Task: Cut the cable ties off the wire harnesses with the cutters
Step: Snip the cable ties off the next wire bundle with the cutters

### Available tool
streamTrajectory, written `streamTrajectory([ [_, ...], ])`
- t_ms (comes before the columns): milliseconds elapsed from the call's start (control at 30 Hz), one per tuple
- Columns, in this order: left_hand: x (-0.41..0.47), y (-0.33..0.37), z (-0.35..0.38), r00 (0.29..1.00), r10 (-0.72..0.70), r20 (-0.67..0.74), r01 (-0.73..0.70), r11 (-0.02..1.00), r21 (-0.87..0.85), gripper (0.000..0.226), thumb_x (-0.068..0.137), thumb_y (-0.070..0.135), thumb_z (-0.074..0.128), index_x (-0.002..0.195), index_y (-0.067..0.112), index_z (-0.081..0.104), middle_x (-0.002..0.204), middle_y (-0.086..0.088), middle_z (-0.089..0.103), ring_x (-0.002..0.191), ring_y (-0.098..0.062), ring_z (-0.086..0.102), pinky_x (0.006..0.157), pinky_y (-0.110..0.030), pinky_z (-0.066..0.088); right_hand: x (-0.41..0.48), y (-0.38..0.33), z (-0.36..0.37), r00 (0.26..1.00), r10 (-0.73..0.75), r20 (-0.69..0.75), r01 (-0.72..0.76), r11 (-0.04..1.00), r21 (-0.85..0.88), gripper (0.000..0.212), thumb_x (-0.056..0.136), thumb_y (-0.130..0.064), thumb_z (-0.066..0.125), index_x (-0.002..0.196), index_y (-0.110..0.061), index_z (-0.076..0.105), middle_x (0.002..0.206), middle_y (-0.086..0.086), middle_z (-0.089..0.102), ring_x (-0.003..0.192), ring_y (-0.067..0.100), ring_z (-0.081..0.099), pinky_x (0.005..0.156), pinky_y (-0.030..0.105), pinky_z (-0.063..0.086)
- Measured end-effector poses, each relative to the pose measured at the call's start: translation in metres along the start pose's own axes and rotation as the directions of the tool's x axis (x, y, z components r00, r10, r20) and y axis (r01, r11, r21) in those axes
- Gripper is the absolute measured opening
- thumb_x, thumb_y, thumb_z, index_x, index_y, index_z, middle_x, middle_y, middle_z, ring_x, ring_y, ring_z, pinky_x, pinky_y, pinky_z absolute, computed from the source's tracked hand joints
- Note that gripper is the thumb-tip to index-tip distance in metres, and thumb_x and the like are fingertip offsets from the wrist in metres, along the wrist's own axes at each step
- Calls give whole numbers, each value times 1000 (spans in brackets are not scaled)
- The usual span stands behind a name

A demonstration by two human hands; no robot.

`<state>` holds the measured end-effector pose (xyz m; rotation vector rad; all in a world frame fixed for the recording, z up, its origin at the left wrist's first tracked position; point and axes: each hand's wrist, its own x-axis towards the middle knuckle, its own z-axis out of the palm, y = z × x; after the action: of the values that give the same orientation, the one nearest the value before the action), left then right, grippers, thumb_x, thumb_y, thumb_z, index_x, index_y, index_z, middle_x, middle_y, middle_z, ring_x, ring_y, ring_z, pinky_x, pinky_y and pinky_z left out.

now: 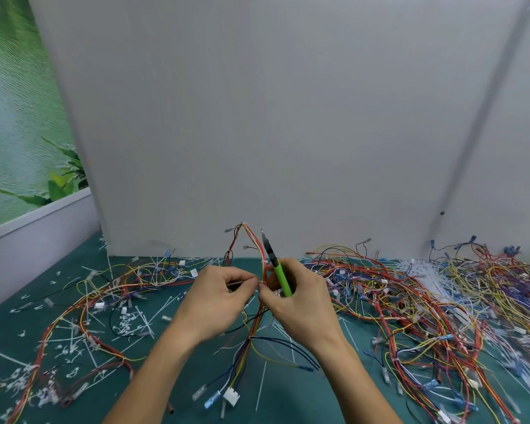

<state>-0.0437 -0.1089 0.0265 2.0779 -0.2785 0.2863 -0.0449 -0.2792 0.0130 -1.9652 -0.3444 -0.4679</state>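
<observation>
Pinching a cable tie [241,283] on the harness [252,328], left hand [222,299]; gripping green cutters [280,277], right hand [299,301].

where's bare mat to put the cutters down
Barest mat is the far-left corner, between the white board and the left harness; only a few tie scraps there. A smaller gap lies between the forearms, beside the white connector. Right of the right hand, the wire pile covers the mat.
</observation>
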Motion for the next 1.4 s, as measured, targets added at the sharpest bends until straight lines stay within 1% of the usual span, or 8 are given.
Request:
streamTrajectory([
  [167, -1, 3, 2, 998, 61, -3, -61, 998, 7, 14, 95, 19, 68, 96, 22, 82, 77, 26, 72, 72, 9, 65, 63, -4, 42, -1, -2, -1, 1000, 2, -19, -2, 1000, -19, 11, 86, -29, 76, 90, -28, 66, 76, -1, 69, 67, 20, 62, 65, 36, 54],
  [267, -2, 4, 5, 994, 112, -6, -112, 993, 43, 15, 96, 19, 68, 94, 24, 82, 75, 21, 70, 65, 1, 63, 61, -9, 41, -1, -3, -1, 1000, -4, -29, 2, 998, -67, 10, 84, -29, 75, 88, -26, 66, 75, -2, 68, 67, 18, 59, 61, 32, 50],
  [433, -2, 1, 3, 985, 173, 18, -174, 981, 84, 18, 96, 22, 68, 92, 34, 81, 80, 11, 70, 76, -9, 65, 64, -20, 47, -1, -4, -4, 1000, -12, -3, 12, 998, -62, 9, 85, -25, 75, 87, -26, 67, 74, -2, 69, 66, 17, 59, 61, 31, 51],
  [600, -2, 1, 3, 977, 207, 57, -212, 971, 109, 18, 96, 24, 67, 93, 33, 81, 80, 13, 69, 75, -9, 64, 62, -17, 43, 0, -2, -6, 999, -21, 36, 24, 997, -72, 12, 82, -24, 75, 82, -28, 64, 74, -7, 67, 62, 13, 56, 56, 21, 44],
  [767, -3, 2, -3, 977, 178, 115, -188, 979, 82, 17, 96, 22, 67, 95, 30, 82, 85, 11, 71, 81, -13, 68, 76, -37, 51, 1, 1, -11, 990, -32, 139, 39, 998, -46, 12, 81, -24, 72, 92, -25, 70, 75, -4, 68, 67, 17, 59, 62, 30, 50],
  [967, -4, 3, -10, 969, 175, 177, -181, 983, 21, 17, 96, 16, 68, 95, 24, 83, 90, 13, 74, 89, -10, 70, 83, -34, 53, 2, 1, -20, 973, -8, 229, 2, 1000, 26, 26, 76, -35, 66, 99, -26, 73, 85, -3, 73, 77, 19, 69, 74, 40, 59],
  [1233, 0, -4, -17, 952, 186, 243, -178, 983, -52, 17, 96, 20, 69, 94, 31, 81, 81, 6, 74, 78, -14, 68, 74, -32, 55, 4, 0, -26, 966, 17, 256, -48, 992, 114, 15, 88, -14, 72, 99, -24, 74, 82, 0, 74, 74, 17, 71, 76, 39, 62],
  [1400, 4, -7, -14, 992, 91, 91, -79, 988, -132, 15, 95, 18, 69, 89, 25, 81, 75, 1, 75, 69, -6, 68, 67, -18, 52, 7, -3, -27, 992, 11, 129, -37, 980, 197, 5, 93, -23, 77, 98, -23, 75, 88, -1, 76, 85, 20, 73, 79, 31, 58],
])
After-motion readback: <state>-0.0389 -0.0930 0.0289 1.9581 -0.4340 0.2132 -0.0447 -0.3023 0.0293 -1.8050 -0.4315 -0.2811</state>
